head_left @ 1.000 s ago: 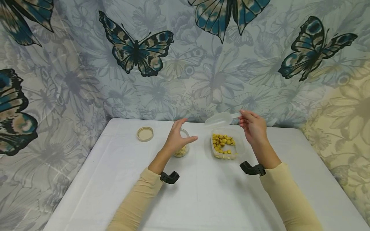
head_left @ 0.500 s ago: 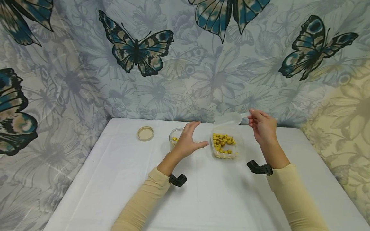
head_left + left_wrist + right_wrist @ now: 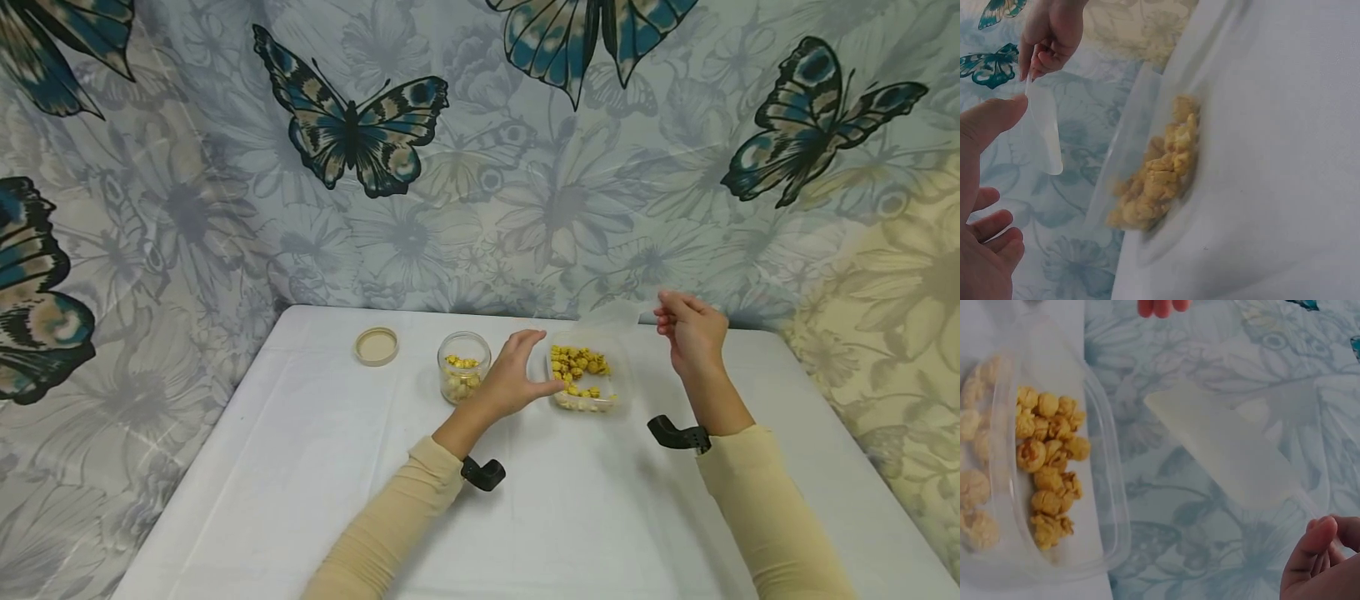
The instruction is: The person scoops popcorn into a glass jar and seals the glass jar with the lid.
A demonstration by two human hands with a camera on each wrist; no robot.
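My right hand [image 3: 696, 337] pinches the handle of a translucent plastic scoop [image 3: 1229, 450]. The scoop's bowl is in the air above and behind a clear plastic food container [image 3: 1121, 519], and it looks empty in the right wrist view. Yellow popcorn [image 3: 573, 360] lies in that container with a bare patch in the middle. My left hand [image 3: 510, 383] hovers between the container and a glass jar [image 3: 443, 382], thumb and fingers spread, holding nothing. More popcorn fills the lower part of the jar; the left forearm side of the jar is partly covered by my hand.
A round tan-rimmed lid [image 3: 377, 347] lies on the table to the left of the jar. White cloth covers the table [image 3: 300, 467]. Behind its far edge hangs a fabric backdrop [image 3: 465, 200] with butterflies and flowers.
My left hand has moved right, away from the jar towards the container, uncovering the jar. My right hand has shifted right with the scoop. The lid, jar and container stay put.
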